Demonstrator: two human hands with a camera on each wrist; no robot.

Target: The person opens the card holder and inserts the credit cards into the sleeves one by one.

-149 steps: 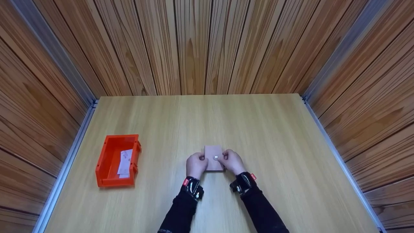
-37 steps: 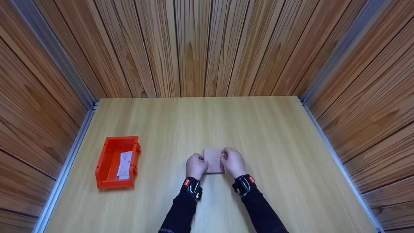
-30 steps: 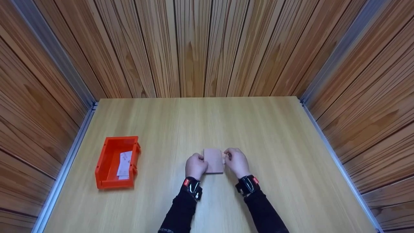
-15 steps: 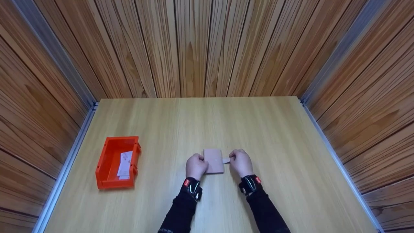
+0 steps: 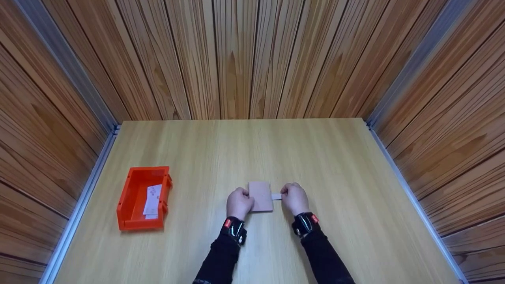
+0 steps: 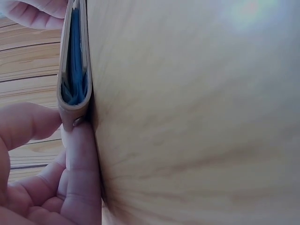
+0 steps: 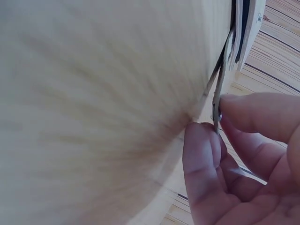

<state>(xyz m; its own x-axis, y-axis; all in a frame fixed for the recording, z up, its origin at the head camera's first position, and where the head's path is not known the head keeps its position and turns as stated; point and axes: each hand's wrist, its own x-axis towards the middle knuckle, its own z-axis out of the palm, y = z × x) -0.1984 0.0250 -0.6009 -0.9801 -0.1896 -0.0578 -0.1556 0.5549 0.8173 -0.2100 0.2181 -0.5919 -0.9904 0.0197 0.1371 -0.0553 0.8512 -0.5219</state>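
Pinkish-tan leather wallet (image 5: 260, 196) lies mid-table at 6 o'clock, left hand (image 5: 239, 202) gripping its 9 o'clock edge while the right hand (image 5: 294, 198) pinches the snap strap (image 5: 276, 196), pulled out toward 3 o'clock, so it's unsnapped but not yet opened.

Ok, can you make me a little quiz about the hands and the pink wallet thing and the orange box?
1. True or false: the left hand holds the flat pink leather wallet at its left edge.
2. What does the right hand pinch? A) the wallet's small strap tab B) a pencil C) the box
3. Fill in: the orange plastic box holds a white paper ____.

Key: 1 true. 2 A. 3 slip.
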